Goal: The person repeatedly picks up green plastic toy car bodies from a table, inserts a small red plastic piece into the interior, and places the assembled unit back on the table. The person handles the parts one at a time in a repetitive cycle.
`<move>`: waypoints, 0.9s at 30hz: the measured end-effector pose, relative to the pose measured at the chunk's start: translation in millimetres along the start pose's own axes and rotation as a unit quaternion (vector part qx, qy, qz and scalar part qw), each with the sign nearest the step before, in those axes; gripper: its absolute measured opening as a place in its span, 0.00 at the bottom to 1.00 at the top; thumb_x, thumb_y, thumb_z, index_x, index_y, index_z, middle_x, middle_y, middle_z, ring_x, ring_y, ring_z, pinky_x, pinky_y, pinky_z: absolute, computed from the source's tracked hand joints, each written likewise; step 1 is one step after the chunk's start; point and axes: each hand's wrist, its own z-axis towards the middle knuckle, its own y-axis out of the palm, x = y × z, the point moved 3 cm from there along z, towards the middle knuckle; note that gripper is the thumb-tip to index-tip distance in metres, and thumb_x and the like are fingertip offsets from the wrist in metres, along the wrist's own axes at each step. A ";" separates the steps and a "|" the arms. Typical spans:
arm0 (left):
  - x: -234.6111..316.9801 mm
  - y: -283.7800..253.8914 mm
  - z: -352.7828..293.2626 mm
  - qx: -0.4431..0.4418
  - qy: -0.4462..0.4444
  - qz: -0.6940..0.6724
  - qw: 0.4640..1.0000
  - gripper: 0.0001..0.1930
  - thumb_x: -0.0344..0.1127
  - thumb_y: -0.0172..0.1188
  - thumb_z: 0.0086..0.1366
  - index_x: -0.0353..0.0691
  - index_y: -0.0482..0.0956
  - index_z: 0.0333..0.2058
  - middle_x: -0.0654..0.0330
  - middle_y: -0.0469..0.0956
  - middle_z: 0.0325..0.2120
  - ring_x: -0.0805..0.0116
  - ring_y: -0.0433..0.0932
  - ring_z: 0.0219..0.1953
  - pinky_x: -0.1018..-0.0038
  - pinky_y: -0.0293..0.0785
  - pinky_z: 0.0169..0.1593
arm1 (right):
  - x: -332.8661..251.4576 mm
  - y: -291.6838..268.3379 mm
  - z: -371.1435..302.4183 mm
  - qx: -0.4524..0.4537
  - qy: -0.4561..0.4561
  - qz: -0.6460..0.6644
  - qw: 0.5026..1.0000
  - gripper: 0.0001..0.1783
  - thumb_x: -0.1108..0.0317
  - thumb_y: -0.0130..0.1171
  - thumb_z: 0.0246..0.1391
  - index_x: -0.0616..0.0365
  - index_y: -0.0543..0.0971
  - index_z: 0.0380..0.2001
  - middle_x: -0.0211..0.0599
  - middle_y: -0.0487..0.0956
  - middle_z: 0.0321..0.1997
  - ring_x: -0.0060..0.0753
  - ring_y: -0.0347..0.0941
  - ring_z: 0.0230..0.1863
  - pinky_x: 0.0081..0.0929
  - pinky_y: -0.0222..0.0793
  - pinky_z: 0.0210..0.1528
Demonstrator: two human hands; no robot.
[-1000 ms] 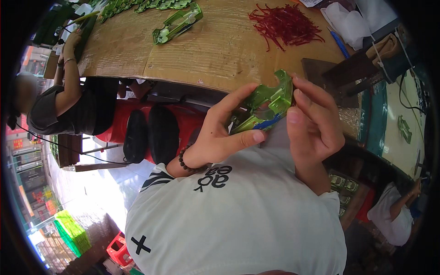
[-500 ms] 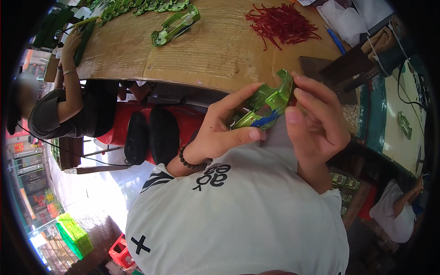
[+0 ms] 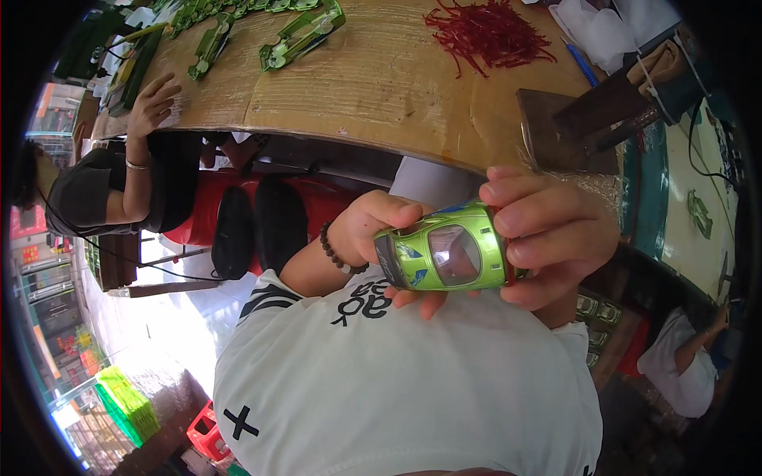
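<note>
A green toy car body shell [image 3: 425, 278] with blue markings and a window opening is held up in front of my white shirt, its roof side facing me. My left hand [image 3: 367, 226] grips one end, the thumb on the upper side and fingertips showing below. At the other end, the fingers of my right hand [image 3: 559, 238] are wrapped around the shell. A bit of red shows at that end beside the right fingers; what it belongs to is hidden. Both hands are just off the near edge of the wooden table [image 3: 381, 103].
On the table lie a green car shell [image 3: 305, 38], another one [image 3: 211, 47], a pile of thin red strips [image 3: 494, 36] and a blue pen [image 3: 582, 63]. A dark bracket-like fixture [image 3: 567, 131] stands at right. A co-worker [image 3: 119, 190] sits at left beyond a red stool [image 3: 194, 214].
The car shell has been turned so its roof side faces me and brought lower, nearer my shirt. My right hand has closed around its end. A second shell now lies near the co-worker's hand.
</note>
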 end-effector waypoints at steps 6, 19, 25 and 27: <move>-0.4 -3.0 -5.2 0.026 -0.031 0.004 0.999 0.36 0.53 0.40 0.64 0.20 0.53 0.54 0.24 0.64 0.42 0.47 0.77 0.33 0.69 0.77 0.28 | 0.1 -0.4 -0.5 0.004 0.016 -0.010 1.000 0.16 0.71 0.69 0.32 0.62 0.78 0.29 0.49 0.77 0.36 0.51 0.75 0.39 0.42 0.70 0.45; 9.3 4.4 -5.4 0.098 -0.008 0.080 0.992 0.35 0.54 0.46 0.62 0.23 0.58 0.52 0.28 0.69 0.39 0.56 0.79 0.31 0.73 0.76 0.28 | -13.0 -1.1 -7.4 -0.027 0.067 -0.202 0.977 0.18 0.62 0.63 0.41 0.58 0.75 0.36 0.57 0.72 0.44 0.59 0.66 0.50 0.50 0.58 0.55; 24.0 37.7 16.1 0.459 0.132 0.538 0.694 0.30 0.46 0.57 0.57 0.25 0.65 0.50 0.48 0.74 0.38 0.65 0.75 0.36 0.74 0.71 0.39 | 4.1 21.0 -44.0 0.189 0.174 -0.221 0.941 0.28 0.69 0.62 0.44 0.65 0.66 0.50 0.51 0.68 0.51 0.46 0.67 0.51 0.35 0.64 0.51; 20.8 31.3 16.3 0.473 0.116 0.657 0.576 0.30 0.42 0.59 0.56 0.25 0.64 0.51 0.47 0.73 0.39 0.61 0.74 0.38 0.71 0.69 0.42 | 15.1 38.1 -51.1 0.271 0.196 -0.126 0.934 0.32 0.72 0.59 0.47 0.65 0.60 0.55 0.50 0.63 0.56 0.43 0.65 0.53 0.35 0.63 0.54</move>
